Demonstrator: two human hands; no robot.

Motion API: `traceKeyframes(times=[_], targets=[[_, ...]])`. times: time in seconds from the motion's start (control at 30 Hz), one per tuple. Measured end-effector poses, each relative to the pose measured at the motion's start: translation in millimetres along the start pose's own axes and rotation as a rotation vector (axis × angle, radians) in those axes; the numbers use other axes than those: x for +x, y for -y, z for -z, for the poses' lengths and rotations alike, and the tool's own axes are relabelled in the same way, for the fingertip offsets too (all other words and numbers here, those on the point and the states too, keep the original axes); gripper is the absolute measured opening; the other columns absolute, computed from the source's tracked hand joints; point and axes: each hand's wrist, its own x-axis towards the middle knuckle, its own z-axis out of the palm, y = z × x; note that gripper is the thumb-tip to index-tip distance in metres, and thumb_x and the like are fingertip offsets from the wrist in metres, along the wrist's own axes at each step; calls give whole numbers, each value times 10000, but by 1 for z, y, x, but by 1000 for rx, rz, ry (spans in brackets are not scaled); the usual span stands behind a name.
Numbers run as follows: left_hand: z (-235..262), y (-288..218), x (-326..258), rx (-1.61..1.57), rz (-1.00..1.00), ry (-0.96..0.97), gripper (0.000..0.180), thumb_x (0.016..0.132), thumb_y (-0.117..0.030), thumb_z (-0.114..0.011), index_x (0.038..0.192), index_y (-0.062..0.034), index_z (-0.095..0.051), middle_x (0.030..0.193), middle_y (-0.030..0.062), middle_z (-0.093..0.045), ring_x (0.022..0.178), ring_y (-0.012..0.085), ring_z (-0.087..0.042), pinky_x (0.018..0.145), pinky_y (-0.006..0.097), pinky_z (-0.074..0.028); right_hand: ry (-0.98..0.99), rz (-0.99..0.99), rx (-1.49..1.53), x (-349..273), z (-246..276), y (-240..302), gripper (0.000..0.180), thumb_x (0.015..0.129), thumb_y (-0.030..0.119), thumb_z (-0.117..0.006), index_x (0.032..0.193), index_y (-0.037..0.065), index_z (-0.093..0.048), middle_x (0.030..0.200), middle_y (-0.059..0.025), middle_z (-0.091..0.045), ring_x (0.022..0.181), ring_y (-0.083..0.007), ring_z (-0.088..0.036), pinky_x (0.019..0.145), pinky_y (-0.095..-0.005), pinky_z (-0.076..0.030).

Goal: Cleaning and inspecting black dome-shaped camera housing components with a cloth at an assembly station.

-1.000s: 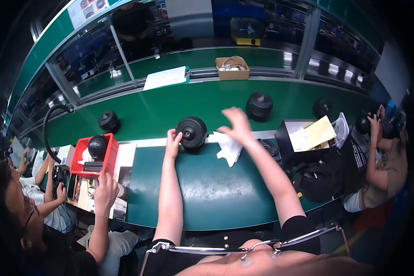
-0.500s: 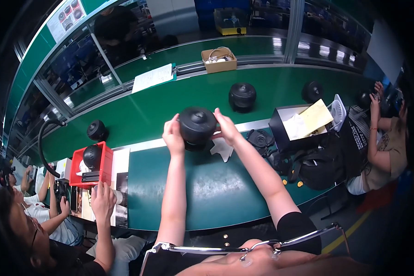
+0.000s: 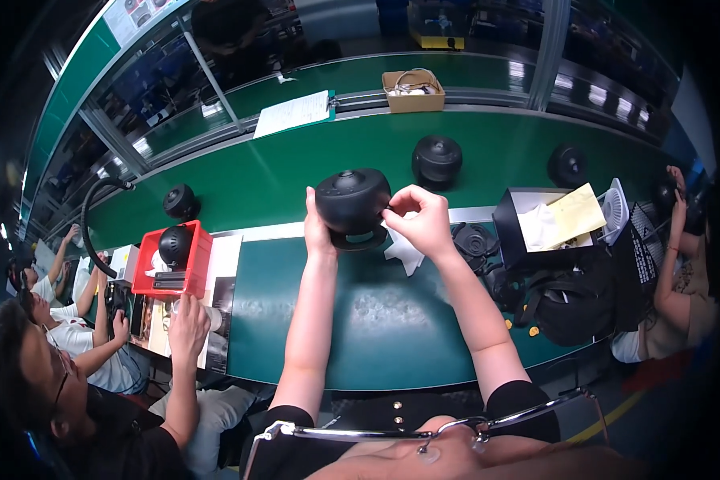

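Observation:
A black, drum-shaped device with a small raised knob on top is held up over the bench, tilted. My left hand grips it from the left, thumb up along its side and the other fingers hidden beneath. At its lower right edge, my right hand is closed in a pinch, thumb and forefinger together against the device. Whatever small part is between those fingertips cannot be made out. Below the right hand, a white star-shaped sheet lies on the green mat.
Similar black devices stand along the back strip. On the right are a black box with papers, black parts and a black bag. A red bin and a co-worker's hand are on the left.
The device has tilted and turned in my hands. My right hand has gone from a spread hold on its side to a pinch at its lower right edge. The whole view has shifted slightly.

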Motion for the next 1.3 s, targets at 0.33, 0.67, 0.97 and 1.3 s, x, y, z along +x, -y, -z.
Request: traceKeyframes(times=[0.33, 0.67, 0.97, 1.3], targets=[[8, -5, 3, -104, 70, 41, 605, 894, -549, -327, 1236, -62, -440, 1209, 126, -505, 1088, 257, -516, 944, 388, -424, -120, 88, -15, -16, 55, 39, 138, 665, -9, -673, 766, 6, -581, 695, -19, -602, 639, -67, -573, 601, -207, -460], [-2, 11, -1, -191, 111, 66, 601, 899, -541, -323, 1240, -58, -430, 1213, 136, -498, 1106, 259, -501, 953, 389, -414, -149, 67, 150, -2, 22, 11, 95, 760, -25, -639, 838, -8, -588, 799, -52, -623, 725, -77, -599, 664, -209, -483], [-21, 8, -12, -190, 249, -39, 545, 902, -506, -334, 1233, -90, -458, 1199, 124, -518, 1066, 274, -533, 908, 409, -456, 66, 65, 264, 10, 21, -18, 258, 750, 26, -665, 1005, 29, -626, 1013, -91, -629, 982, -202, -588, 862, -318, -457], [-19, 6, -11, 439, -170, 187, 703, 857, -548, -438, 1345, -62, -296, 1308, 131, -391, 1189, 243, -415, 997, 371, -338, 227, 20, 264, 9, 12, -30, 992, 473, 161, -864, 1312, 144, -335, 1206, -65, -427, 1097, -214, -466, 900, -362, -448]])
